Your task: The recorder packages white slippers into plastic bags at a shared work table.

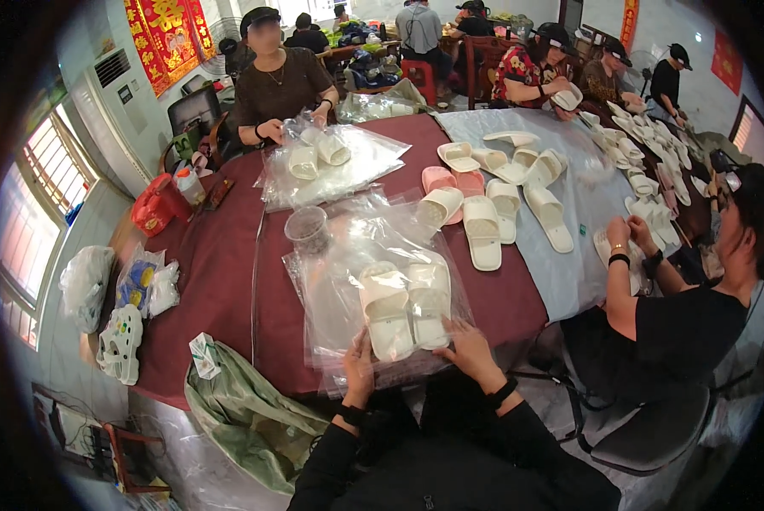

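A pair of cream slippers point(430, 294) lies side by side under clear film at the near edge of the table, toes away from me. The film looks like a clear plastic bag point(335, 294), on a stack of similar bags. My left hand point(359, 368) is closed at the bag's near edge, against the left slipper's heel. At the right slipper's heel, my right hand point(474, 351) pinches the bag's edge between thumb and fingers. Some fingertips are hard to see through the shine. Just beyond the bags stands a clear plastic tub point(307, 230).
Loose cream slippers point(484, 234) and a pink pair point(454, 186) lie to the right. Opposite, a person point(284, 89) handles bagged slippers; another person point(680, 298) works at right. A red jug point(154, 207) and a white clog point(120, 347) sit left. Green cloth point(246, 409) hangs nearby.
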Motion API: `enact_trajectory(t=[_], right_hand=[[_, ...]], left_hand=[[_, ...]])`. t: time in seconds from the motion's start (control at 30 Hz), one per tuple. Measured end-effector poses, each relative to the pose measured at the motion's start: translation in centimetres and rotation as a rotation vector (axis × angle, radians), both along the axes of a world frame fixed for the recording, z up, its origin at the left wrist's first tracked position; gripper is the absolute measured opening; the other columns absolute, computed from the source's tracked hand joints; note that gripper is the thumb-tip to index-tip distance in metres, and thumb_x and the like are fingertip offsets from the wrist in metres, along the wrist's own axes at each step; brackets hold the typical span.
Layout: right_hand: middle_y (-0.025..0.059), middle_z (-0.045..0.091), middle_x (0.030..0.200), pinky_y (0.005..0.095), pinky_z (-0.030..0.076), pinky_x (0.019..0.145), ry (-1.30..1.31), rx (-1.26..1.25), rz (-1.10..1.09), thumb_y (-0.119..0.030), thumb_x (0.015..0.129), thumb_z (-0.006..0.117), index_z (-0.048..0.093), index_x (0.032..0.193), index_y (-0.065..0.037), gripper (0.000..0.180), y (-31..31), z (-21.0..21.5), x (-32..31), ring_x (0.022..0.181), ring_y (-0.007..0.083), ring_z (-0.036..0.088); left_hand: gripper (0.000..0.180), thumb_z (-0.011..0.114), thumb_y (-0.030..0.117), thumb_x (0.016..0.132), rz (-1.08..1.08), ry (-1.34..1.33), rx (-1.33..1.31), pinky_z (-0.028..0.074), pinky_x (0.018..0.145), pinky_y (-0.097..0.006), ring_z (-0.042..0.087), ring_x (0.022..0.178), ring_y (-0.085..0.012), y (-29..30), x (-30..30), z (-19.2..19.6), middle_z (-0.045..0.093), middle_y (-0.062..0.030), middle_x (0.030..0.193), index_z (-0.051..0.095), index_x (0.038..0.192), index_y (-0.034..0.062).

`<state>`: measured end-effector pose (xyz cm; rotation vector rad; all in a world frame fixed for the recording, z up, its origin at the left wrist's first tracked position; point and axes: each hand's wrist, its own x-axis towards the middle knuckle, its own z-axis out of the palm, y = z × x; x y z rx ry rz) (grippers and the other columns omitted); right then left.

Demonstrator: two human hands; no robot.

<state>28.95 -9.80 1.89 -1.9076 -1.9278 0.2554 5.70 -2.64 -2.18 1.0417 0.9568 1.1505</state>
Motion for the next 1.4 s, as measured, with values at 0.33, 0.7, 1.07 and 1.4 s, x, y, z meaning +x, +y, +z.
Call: enact_trajectory(t=[0.33, 0.7, 1.07, 1.4], right_hand=[[0.0135, 0.065, 0.100, 0.0360, 0.051, 0.074, -0.226, 0.151, -0.202, -0.019, 0.075, 0.062, 0.050, 0.125, -0.003, 0.054, 1.7, -2.2, -1.7, 0.091, 0.0278, 0.064], [0.0089, 0.065, 0.083, 0.0309, 0.051, 0.062, -0.301, 0.059, -0.364, -0.014, 0.078, 0.055, 0.058, 0.111, -0.004, 0.034, 2.5, -1.7, -2.7, 0.075, 0.0226, 0.065], [0.0131, 0.056, 0.095, 0.0407, 0.044, 0.075, -0.131, 0.114, -0.022, -0.031, 0.067, 0.075, 0.054, 0.104, 0.000, 0.052, 0.5, 1.5, -7.2, 0.091, 0.0303, 0.054], [0.0150, 0.060, 0.074, 0.0399, 0.047, 0.067, -0.084, 0.102, 0.148, -0.050, 0.075, 0.063, 0.058, 0.084, -0.001, 0.050, 3.0, -0.3, -6.2, 0.074, 0.0310, 0.060]], left_hand=[[0.036, 0.049, 0.019, 0.096, 0.062, -0.029, -0.038, 0.032, 0.042, -0.020, 0.041, 0.049, -0.0047, 0.1, 0.2, -0.5, 0.057, 0.0010, 0.072, 0.049, 0.129, 0.0034], [0.040, 0.049, 0.019, 0.096, 0.044, 0.055, -0.040, 0.032, 0.037, -0.021, 0.039, 0.044, -0.0048, -0.2, 0.4, 0.1, 0.051, 0.0031, 0.066, 0.044, 0.133, 0.0034], [0.039, 0.047, 0.012, 0.096, -0.065, -0.015, -0.093, 0.048, 0.077, -0.025, 0.058, 0.092, -0.0128, -0.4, 0.6, 0.8, 0.060, -0.0084, 0.111, 0.042, 0.132, -0.0030], [0.040, 0.045, 0.015, 0.098, -0.010, -0.010, 0.043, 0.047, 0.083, -0.025, 0.055, 0.098, -0.0136, -0.4, 0.6, 0.9, 0.058, -0.0098, 0.115, 0.042, 0.132, -0.0045]])
